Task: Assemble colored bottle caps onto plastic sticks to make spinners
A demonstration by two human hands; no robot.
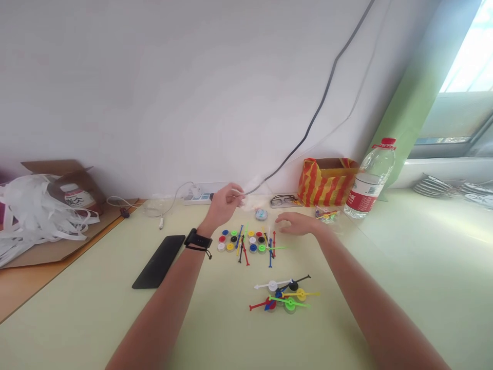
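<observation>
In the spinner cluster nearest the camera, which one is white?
The back-left spinner; it alone is white, the other five spinners being black, blue, yellow, red and green.

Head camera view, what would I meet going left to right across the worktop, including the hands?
White strips, black flat slab, left hand, small round case, right hand, clear bottle with red cap, stacked round items.
</observation>
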